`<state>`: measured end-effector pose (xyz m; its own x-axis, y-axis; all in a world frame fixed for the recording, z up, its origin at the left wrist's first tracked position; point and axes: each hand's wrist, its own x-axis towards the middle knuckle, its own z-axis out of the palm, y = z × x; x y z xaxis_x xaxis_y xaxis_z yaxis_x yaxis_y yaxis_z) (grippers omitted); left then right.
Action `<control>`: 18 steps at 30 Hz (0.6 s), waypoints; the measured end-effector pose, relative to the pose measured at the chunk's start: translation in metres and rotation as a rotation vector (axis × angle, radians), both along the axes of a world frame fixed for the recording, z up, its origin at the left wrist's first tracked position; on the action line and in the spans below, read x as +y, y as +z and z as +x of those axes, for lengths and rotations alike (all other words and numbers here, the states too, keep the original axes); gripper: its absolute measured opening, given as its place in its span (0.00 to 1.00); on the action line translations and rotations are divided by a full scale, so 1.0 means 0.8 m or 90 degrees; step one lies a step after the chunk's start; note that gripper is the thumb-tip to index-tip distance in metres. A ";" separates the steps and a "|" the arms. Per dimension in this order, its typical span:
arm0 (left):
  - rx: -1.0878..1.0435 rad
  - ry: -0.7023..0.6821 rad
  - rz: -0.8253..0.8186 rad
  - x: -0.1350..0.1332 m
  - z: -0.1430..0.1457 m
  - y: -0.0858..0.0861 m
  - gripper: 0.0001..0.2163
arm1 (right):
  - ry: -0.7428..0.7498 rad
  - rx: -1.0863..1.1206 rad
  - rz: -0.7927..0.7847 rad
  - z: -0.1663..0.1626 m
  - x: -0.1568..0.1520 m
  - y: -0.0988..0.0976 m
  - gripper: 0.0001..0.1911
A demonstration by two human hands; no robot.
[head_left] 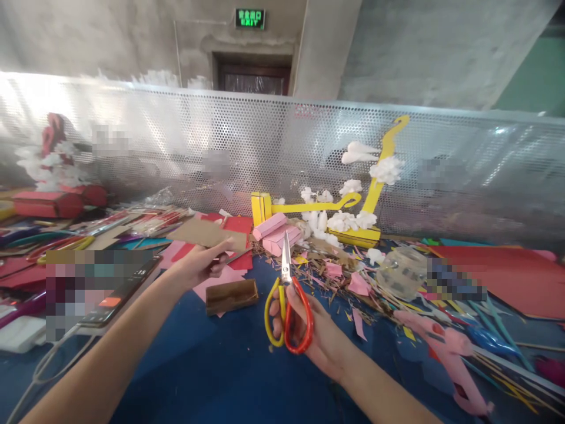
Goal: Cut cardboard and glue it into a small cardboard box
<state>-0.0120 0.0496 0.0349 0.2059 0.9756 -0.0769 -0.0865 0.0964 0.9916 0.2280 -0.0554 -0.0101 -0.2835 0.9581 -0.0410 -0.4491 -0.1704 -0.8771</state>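
Observation:
My right hand [324, 333] is wrapped round the scissors [286, 262], which have one yellow and one red handle. Their blades point up and away from me and look closed. Between thumb and fingers of my left hand [205, 262] is a flat piece of brown cardboard [205, 231], held above red and pink paper. A small brown cardboard box [232, 296] lies on the blue table between my hands. Beyond the scissors are pink folded paper blocks [278, 232] and a yellow hammer-shaped piece [261, 207].
Paper and cardboard scraps [333, 282] litter the middle. At right lie a pink glue gun [454, 353], a tape roll [401, 271] and red sheets [498, 277]. A phone [119, 297] with a cable is at left. A perforated metal panel [265, 141] stands behind.

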 end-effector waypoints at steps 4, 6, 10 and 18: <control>0.096 -0.084 -0.093 0.005 -0.016 -0.003 0.25 | -0.051 -0.237 0.128 0.018 0.005 0.016 0.24; 0.154 -0.134 -0.080 0.001 -0.018 0.000 0.28 | -0.100 -0.404 0.181 0.033 0.013 0.019 0.22; 0.253 -0.192 0.087 -0.014 -0.017 0.020 0.28 | -0.232 -0.771 0.326 0.073 0.036 0.017 0.09; 0.739 -0.259 0.334 -0.046 -0.003 0.015 0.32 | -0.228 -1.041 0.372 0.116 0.057 0.008 0.07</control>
